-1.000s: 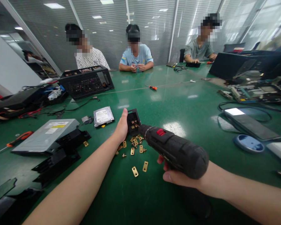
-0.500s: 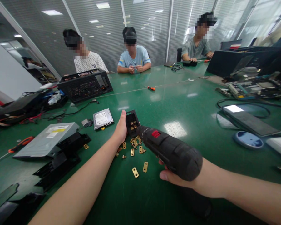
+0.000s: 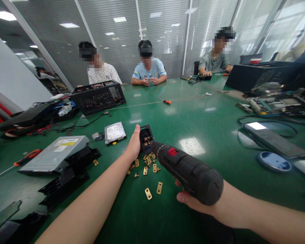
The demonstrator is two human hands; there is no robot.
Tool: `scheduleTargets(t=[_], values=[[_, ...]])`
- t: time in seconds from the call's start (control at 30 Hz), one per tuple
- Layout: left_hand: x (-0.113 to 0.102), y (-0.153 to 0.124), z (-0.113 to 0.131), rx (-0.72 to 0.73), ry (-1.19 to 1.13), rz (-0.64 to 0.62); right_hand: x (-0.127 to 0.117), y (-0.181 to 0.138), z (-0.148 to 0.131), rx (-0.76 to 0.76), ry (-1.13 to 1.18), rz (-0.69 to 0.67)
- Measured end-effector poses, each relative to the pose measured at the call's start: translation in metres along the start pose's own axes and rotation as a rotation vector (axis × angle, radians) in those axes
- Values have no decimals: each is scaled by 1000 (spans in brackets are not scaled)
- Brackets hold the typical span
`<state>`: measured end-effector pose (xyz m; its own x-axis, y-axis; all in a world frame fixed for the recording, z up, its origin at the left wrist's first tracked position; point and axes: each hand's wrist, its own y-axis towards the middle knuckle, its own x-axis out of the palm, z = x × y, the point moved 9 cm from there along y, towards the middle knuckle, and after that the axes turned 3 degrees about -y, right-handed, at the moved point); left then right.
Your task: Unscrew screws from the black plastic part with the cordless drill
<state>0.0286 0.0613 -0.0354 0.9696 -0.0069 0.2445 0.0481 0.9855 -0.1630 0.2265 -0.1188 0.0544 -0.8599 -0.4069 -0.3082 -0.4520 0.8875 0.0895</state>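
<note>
At the far left of the counter (image 3: 205, 125), a screwdriver (image 3: 29, 157) lies beside a grey drive (image 3: 48, 157), with black brackets (image 3: 63, 183) at its near right; none of these is in use. Next comes a hard drive (image 3: 115, 133), lying flat and apart from both hands. The left hand (image 3: 134, 144) holds the box (image 3: 145, 130) near the middle, thumb along its left side, the other fingers hidden. A few brass pieces sit inside the box, while plates (image 3: 159, 187) and screws (image 3: 136, 175) are strewn just to its near side, so the work looks only partway along: some pieces in, many out, and the loose plates on the counter fastened to nothing. The drill (image 3: 188, 169) points its nose at the box's near right edge; whether it touches, or is turning, I cannot tell. The right hand (image 3: 200, 206) has its fingers wrapped around the drill's grip, partly hidden beneath the body. Farther right, a blue disc (image 3: 274, 161) and a circuit board (image 3: 284, 101) lie untouched.
</note>
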Motion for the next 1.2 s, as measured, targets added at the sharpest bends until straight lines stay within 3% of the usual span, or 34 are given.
scheduleTargets(t=[0.1, 0.57, 0.87, 1.2], values=[[0, 1, 0, 3, -1, -10, 1, 0, -7, 19, -43, -45], [3, -2, 1, 4, -8, -4, -5, 1, -14, 5, -66, -6], [3, 0, 1, 15, -12, -9, -2, 0, -5, 56, -2, -35], [0, 0, 1, 16, 21, 18, -4, 0, -11, 6, -42, -27]])
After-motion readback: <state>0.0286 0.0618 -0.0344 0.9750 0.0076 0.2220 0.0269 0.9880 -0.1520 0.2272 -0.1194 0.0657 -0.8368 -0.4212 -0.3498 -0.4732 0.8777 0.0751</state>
